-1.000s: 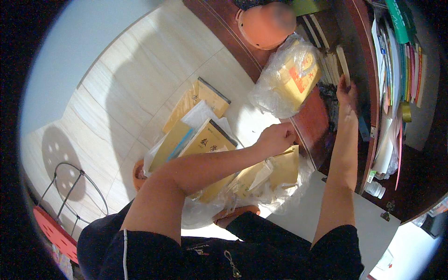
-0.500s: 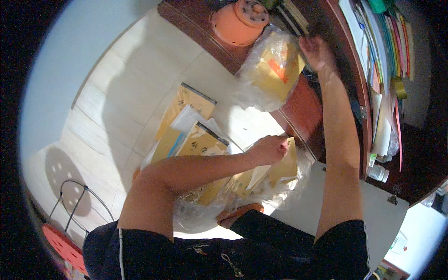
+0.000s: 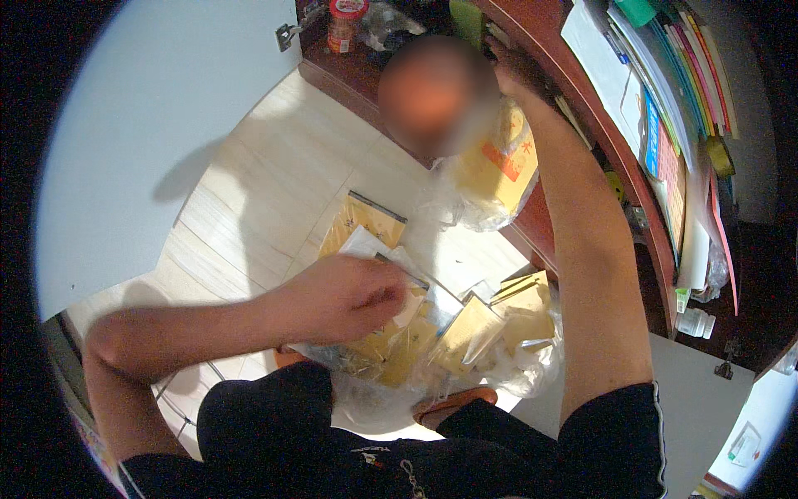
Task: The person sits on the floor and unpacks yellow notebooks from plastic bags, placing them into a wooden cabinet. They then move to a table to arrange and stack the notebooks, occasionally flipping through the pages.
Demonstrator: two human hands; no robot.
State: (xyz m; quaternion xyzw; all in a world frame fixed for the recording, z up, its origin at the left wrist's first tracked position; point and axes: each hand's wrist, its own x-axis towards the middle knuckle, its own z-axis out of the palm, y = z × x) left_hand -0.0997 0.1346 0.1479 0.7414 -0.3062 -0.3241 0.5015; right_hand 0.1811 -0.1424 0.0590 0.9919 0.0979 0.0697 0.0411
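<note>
My left hand (image 3: 366,295), curled into a loose fist, hovers above a heap of yellow booklets on the floor; nothing sticks out of it. Part of the heap is a dark-spined booklet (image 3: 371,220), with white sheets (image 3: 366,241) beside it and clear plastic wrap (image 3: 366,395) around the near side. My right hand (image 3: 517,73) reaches into the low cabinet, its fingers in shadow and hard to make out. Below it, a yellow packet (image 3: 499,162) with an orange-red mark sits in clear plastic at the cabinet's edge. Left of that hand, an orange pot (image 3: 424,91) appears heavily blurred.
A white cabinet door (image 3: 158,141) stands open at left, and another white panel (image 3: 665,391) is at lower right. Papers and folders (image 3: 665,91) fill a shelf at right, near a small clear bottle (image 3: 695,323). A red-lidded jar (image 3: 342,29) stands at the back.
My left hand has moved left, away from the booklets on the right of the heap. My right hand has gone farther and leftward into the cabinet. The view has shifted, bringing in the jar.
</note>
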